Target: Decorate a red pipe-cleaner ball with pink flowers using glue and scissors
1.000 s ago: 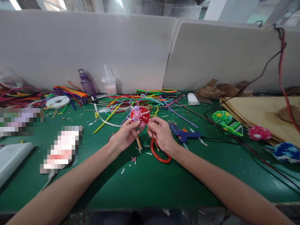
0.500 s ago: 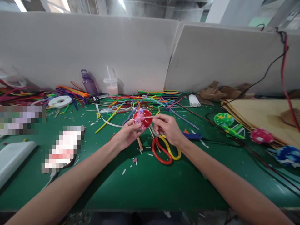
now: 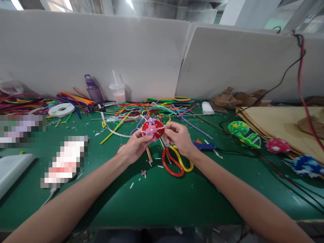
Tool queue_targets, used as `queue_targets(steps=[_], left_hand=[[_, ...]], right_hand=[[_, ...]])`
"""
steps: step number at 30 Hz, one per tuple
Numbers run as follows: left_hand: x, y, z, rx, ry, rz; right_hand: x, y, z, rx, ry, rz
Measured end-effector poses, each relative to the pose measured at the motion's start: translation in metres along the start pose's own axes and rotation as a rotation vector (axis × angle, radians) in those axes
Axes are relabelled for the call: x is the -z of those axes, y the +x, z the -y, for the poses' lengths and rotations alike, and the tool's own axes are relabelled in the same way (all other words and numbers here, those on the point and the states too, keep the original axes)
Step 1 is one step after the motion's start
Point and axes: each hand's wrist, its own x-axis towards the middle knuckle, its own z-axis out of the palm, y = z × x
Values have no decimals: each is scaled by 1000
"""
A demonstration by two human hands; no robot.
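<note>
A red ball point(image 3: 153, 129) decorated with small pink and purple flowers and a white bead string is held up over the green table point(image 3: 162, 199). My left hand point(image 3: 135, 145) grips it from below and the left, fingers closed round it. My right hand point(image 3: 178, 137) pinches its right side at the bead string. Just beneath my right hand lie scissors point(image 3: 176, 162) with red and yellow handles. A blue glue gun point(image 3: 204, 145) pokes out to the right of that hand.
Many coloured pipe cleaners point(image 3: 152, 109) lie tangled behind the ball. A purple bottle point(image 3: 92, 89) and a lidded cup with straw point(image 3: 117, 91) stand at the white partition. A tape roll point(image 3: 61, 109) sits left; green point(image 3: 240, 129), pink point(image 3: 277, 145) and blue point(image 3: 306, 165) decorated balls and cables lie right.
My right hand has risen from the table beside the scissors to the ball's right side, uncovering the yellow scissor handle. The ball has turned slightly in my left hand.
</note>
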Motion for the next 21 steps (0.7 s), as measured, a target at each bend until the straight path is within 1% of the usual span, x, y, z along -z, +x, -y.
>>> queue_targets(steps=[1, 5, 9, 13, 17, 21], left_hand=[[0, 0, -1, -1, 13, 2], [1, 0, -5, 35, 69, 43], [1, -3, -7, 97, 87, 91], [1, -4, -6, 104, 106, 117], [2, -4, -5, 96, 119, 163], [2, -5, -5, 102, 146, 183]], right_hand=[[1, 1, -1, -9, 9, 18], [15, 8, -2, -85, 53, 197], [30, 15, 0, -140, 86, 229], [37, 15, 3, -201, 52, 361], [37, 14, 3, -204, 62, 400], [37, 13, 4, -211, 88, 430]])
